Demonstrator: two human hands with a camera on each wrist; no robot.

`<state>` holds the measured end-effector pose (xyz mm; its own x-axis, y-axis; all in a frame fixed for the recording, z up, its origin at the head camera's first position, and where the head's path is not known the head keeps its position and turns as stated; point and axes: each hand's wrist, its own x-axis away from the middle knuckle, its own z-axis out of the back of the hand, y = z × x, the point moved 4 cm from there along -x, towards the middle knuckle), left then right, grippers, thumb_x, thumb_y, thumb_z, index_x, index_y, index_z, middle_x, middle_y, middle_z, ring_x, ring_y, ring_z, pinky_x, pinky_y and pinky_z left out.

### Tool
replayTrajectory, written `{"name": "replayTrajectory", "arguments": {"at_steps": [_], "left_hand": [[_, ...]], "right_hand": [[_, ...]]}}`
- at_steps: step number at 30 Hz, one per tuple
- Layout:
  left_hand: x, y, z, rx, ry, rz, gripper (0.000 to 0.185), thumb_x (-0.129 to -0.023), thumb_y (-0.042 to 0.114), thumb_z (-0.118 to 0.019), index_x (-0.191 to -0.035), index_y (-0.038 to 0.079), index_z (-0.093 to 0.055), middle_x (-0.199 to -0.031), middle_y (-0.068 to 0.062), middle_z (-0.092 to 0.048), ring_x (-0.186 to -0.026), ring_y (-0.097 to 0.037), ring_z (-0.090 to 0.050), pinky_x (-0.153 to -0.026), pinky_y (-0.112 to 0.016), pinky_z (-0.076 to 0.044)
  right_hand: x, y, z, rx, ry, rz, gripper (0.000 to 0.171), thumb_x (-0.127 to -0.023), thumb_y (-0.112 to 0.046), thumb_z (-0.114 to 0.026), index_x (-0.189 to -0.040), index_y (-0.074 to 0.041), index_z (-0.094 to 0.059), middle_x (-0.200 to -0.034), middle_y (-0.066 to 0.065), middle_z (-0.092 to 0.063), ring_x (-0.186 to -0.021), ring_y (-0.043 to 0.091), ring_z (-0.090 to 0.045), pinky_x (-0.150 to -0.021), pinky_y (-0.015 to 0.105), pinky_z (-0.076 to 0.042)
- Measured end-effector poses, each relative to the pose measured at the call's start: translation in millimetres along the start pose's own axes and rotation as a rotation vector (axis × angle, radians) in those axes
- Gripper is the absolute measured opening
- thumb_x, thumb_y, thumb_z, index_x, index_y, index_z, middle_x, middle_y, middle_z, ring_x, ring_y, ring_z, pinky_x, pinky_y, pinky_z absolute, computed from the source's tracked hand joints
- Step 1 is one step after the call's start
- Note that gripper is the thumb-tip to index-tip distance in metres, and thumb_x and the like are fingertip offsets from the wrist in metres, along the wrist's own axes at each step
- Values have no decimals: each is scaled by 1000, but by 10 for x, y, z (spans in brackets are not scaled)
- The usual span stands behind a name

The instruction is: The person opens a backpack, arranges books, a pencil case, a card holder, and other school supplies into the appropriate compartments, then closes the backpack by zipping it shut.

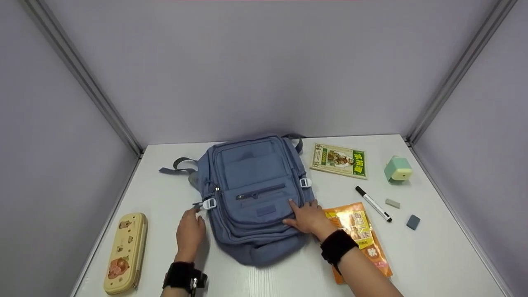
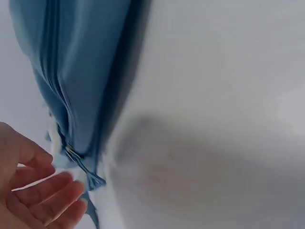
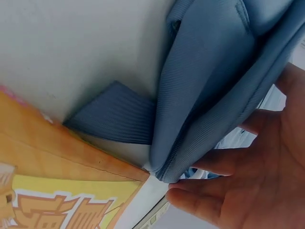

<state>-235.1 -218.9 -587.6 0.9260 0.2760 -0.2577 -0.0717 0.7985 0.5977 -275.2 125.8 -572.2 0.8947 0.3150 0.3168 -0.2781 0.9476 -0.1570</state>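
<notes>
A blue backpack (image 1: pixel 253 171) lies front side up in the middle of the white table. At its lower left side is my left hand (image 1: pixel 191 233), fingertips right by the white buckle (image 1: pixel 209 203) and its strap. In the left wrist view the fingers of that hand (image 2: pixel 45 195) are loosely bent beside the hanging cord (image 2: pixel 88 171), pinching nothing. My right hand (image 1: pixel 309 218) rests on the lower right edge of the bag, thumb and fingers spread. The right wrist view shows those fingertips touching the bag's side (image 3: pixel 205 138).
An orange book (image 1: pixel 359 222) lies partly under my right forearm. Behind it are a green-bordered booklet (image 1: pixel 339 161), a black-capped marker (image 1: pixel 373 203), a small grey block (image 1: pixel 392 203), a dark blue block (image 1: pixel 413 222) and a green-yellow sharpener (image 1: pixel 398 169). A yellow pencil case (image 1: pixel 125 251) lies left.
</notes>
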Motion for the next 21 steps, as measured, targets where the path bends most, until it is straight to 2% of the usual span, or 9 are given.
{"name": "replayTrajectory", "arguments": {"at_steps": [4,9,16,21], "left_hand": [[-193,-85,-76,-21,-3,-13,27,-89,-4,-58,-115,-12,-58,-105,-29,-60,-99,-45,-60,-80,-54,-47],[-310,-129,-164,-49,-1,-32,18,-88,-5,-58,-106,-10,-60,-99,-26,-59,-91,-45,-59,-74,-55,-46],[-370,-180,-242,-145,4,-57,19,-90,2,-61,-108,-6,-62,-102,-27,-61,-90,-47,-59,-73,-61,-45],[-351,-167,-243,-177,26,-64,14,-88,4,-67,-100,-3,-65,-92,-22,-67,-86,-44,-62,-73,-60,-44]], "right_hand": [[-48,14,15,-17,-3,9,75,-96,-60,-48,-153,-15,-34,-138,37,-42,-130,61,-30,-101,62,-33],[-93,19,32,-51,-15,31,74,-96,-59,-49,-154,-15,-34,-141,36,-40,-131,60,-28,-102,61,-34],[-112,24,31,-68,-10,42,74,-96,-58,-49,-153,-13,-35,-140,38,-39,-130,63,-27,-100,61,-36],[-72,25,9,-21,27,18,74,-95,-61,-48,-153,-17,-36,-139,38,-41,-129,62,-30,-99,61,-36]]}}
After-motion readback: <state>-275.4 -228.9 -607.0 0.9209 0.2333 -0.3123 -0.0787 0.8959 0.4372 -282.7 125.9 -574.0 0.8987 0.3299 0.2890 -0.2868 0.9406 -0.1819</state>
